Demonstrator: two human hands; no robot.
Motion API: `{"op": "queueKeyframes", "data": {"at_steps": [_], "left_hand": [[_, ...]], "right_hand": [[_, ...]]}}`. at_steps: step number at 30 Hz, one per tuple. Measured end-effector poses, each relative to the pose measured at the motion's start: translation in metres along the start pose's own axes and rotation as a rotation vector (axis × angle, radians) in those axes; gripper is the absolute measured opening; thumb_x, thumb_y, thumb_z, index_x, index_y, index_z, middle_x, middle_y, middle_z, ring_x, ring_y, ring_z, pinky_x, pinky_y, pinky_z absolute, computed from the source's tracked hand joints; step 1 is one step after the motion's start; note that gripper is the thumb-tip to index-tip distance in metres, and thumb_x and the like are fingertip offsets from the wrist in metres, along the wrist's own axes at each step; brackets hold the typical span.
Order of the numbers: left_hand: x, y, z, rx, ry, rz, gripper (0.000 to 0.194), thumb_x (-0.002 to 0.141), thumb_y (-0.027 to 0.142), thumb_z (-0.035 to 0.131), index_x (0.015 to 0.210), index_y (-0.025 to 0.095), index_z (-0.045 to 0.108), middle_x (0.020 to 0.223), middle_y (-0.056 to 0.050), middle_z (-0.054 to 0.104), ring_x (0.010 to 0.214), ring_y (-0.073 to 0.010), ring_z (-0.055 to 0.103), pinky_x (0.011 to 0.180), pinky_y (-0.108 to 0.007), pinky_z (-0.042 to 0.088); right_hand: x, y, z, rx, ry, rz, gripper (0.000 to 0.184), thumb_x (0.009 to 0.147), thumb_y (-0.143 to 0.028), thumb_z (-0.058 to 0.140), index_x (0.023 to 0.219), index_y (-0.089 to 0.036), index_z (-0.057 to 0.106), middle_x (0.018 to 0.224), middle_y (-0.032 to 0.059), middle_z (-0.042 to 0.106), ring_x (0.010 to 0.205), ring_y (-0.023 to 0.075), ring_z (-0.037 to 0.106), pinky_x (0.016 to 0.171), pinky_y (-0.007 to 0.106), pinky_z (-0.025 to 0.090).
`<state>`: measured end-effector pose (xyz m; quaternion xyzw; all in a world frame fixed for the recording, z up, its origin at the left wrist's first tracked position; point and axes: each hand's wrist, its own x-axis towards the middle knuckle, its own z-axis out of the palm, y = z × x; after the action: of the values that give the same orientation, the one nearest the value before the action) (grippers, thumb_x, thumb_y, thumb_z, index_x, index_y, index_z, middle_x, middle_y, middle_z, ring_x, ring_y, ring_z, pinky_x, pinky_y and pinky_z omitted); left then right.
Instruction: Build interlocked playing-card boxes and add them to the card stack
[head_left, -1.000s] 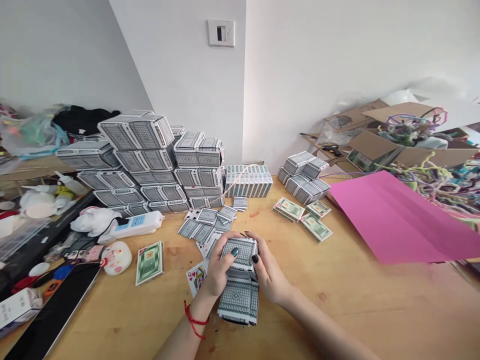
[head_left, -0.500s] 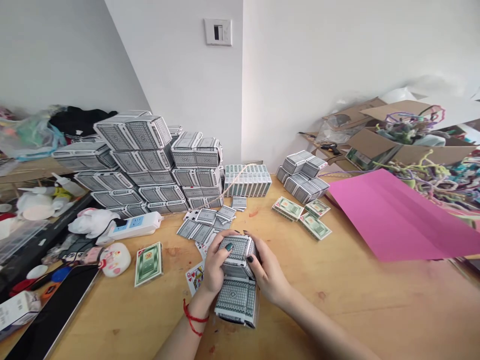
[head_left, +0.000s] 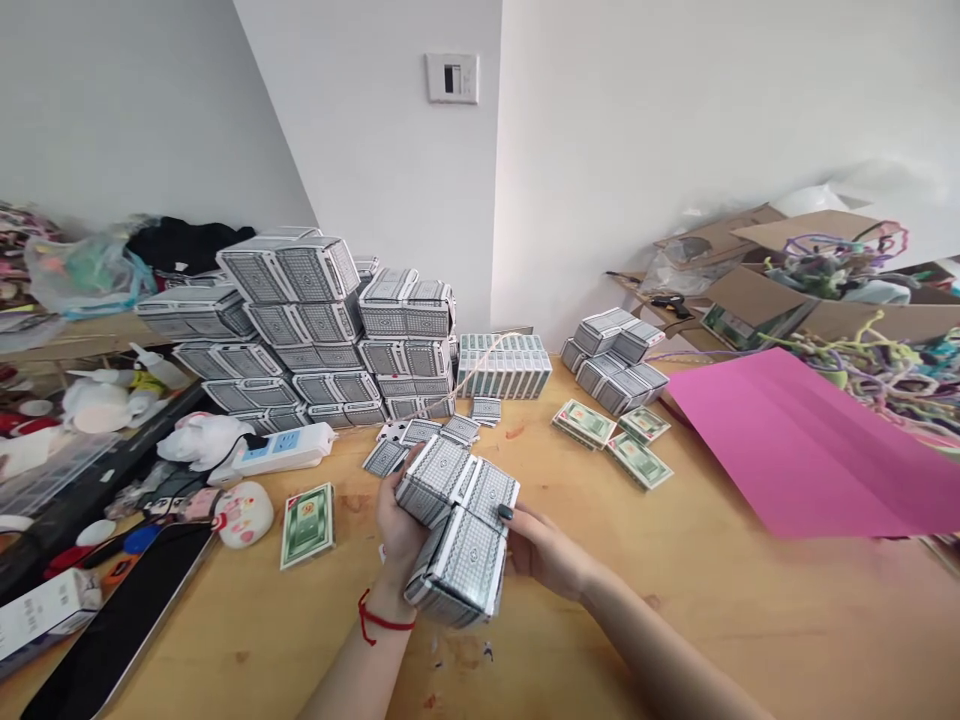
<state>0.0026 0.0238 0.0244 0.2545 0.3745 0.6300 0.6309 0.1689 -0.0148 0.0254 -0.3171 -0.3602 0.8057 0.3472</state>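
A cluster of playing-card cubes [head_left: 469, 545] with grey patterned backs is tilted in both my hands, over the near middle of the table. My left hand [head_left: 399, 530] grips its left side, the fingers mostly hidden behind it. On the right side, my right hand [head_left: 551, 550] holds it with the thumb on the top face and the other fingers underneath. Just beyond the cluster lie loose playing cards [head_left: 386, 458], mostly face down and partly covered by it. A large stack of similar card cubes [head_left: 300, 325] stands behind, with a smaller cube cluster [head_left: 613, 360] at the back right.
Green card boxes [head_left: 307, 525] lie left and right of my hands, and a row of card packs [head_left: 504, 368] stands by the wall. A pink sheet [head_left: 817, 450], an open carton [head_left: 840, 300], a power strip [head_left: 289, 447] and a dark tablet [head_left: 120, 620] surround the work area.
The card-cube cluster has been lifted and turned, so more of its cubes show. My right hand has shifted lower along its side. The camera view has moved slightly.
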Motion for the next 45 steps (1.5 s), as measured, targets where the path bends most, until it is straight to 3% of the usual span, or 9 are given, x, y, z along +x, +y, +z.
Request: {"op": "queueKeyframes", "data": {"at_steps": [3,7,11,16,27,32,39,42,45], "left_hand": [[-0.002,0.003,0.005,-0.141,0.052,0.029,0.026,0.075,0.04,0.048,0.089,0.024,0.063,0.087,0.002,0.069,0.09,-0.02,0.062,0.077,-0.032,0.049],[-0.006,0.013,0.006,-0.085,-0.103,0.03,0.036,0.079,0.038,0.048,0.11,0.023,0.057,0.112,-0.003,0.062,0.105,-0.0229,0.056,0.083,-0.034,0.047],[-0.012,0.026,0.002,0.158,-0.305,0.016,0.059,0.074,0.039,0.059,0.129,0.026,0.041,0.133,-0.007,0.044,0.117,-0.0265,0.045,0.09,-0.036,0.043],[-0.018,0.03,0.01,0.485,-0.418,0.071,0.084,0.064,0.023,0.071,0.134,0.028,0.024,0.122,-0.007,0.053,0.111,-0.0238,0.05,0.095,-0.04,0.038],[-0.021,0.005,0.006,0.672,-0.336,0.385,0.05,0.072,0.034,0.063,0.115,0.023,0.04,0.123,-0.01,0.04,0.116,-0.026,0.04,0.093,-0.036,0.035],[-0.015,0.013,0.005,0.521,-0.311,0.148,0.041,0.079,0.033,0.052,0.118,0.024,0.045,0.115,-0.008,0.051,0.109,-0.0247,0.046,0.091,-0.035,0.037],[-0.013,0.034,0.003,0.192,-0.582,-0.255,0.054,0.078,0.03,0.053,0.129,0.031,0.038,0.132,-0.005,0.044,0.117,-0.0278,0.044,0.088,-0.035,0.04],[-0.016,0.033,0.006,0.325,-0.591,-0.239,0.052,0.079,0.028,0.054,0.128,0.033,0.037,0.134,-0.003,0.042,0.118,-0.0264,0.043,0.092,-0.036,0.037],[-0.017,0.028,0.009,0.559,-0.552,-0.024,0.04,0.076,0.027,0.061,0.114,0.027,0.05,0.135,-0.003,0.04,0.125,-0.0263,0.034,0.101,-0.037,0.028]], "right_hand": [[0.001,0.001,0.005,0.063,0.067,-0.056,0.036,0.077,-0.044,0.056,0.101,-0.017,0.056,0.097,0.0098,0.066,0.088,0.0219,0.064,0.076,0.035,0.049],[0.0,-0.011,0.001,-0.006,0.199,-0.202,0.038,0.075,-0.042,0.06,0.103,-0.017,0.057,0.099,0.0105,0.066,0.086,0.0235,0.064,0.076,0.037,0.049],[-0.001,-0.021,-0.01,-0.221,0.284,-0.445,0.054,0.07,-0.045,0.065,0.117,-0.021,0.05,0.119,0.0112,0.057,0.107,0.0277,0.054,0.088,0.042,0.045],[-0.003,-0.028,-0.025,-0.408,0.189,-0.607,0.066,0.068,-0.043,0.069,0.126,-0.025,0.042,0.133,0.01,0.045,0.12,0.0273,0.043,0.098,0.045,0.037],[0.011,-0.013,-0.038,-0.434,0.495,-0.635,0.049,0.078,-0.041,0.058,0.123,-0.025,0.048,0.129,0.0067,0.05,0.115,0.0257,0.049,0.101,0.047,0.035],[0.003,-0.014,-0.025,-0.501,0.398,-0.656,0.045,0.083,-0.042,0.052,0.125,-0.026,0.045,0.13,0.0074,0.049,0.122,0.0249,0.042,0.104,0.044,0.032],[-0.005,-0.015,-0.01,-0.588,0.342,-0.669,0.037,0.088,-0.037,0.043,0.123,-0.025,0.043,0.129,0.0079,0.048,0.122,0.0238,0.042,0.103,0.043,0.034],[-0.008,-0.012,-0.004,-0.729,0.326,-0.684,0.034,0.088,-0.032,0.045,0.121,-0.026,0.045,0.131,0.0078,0.046,0.124,0.0252,0.038,0.103,0.046,0.032],[-0.01,-0.008,0.005,-0.9,0.379,-0.739,0.033,0.086,-0.026,0.047,0.119,-0.025,0.048,0.13,0.0091,0.045,0.123,0.0258,0.037,0.102,0.046,0.032]]}}
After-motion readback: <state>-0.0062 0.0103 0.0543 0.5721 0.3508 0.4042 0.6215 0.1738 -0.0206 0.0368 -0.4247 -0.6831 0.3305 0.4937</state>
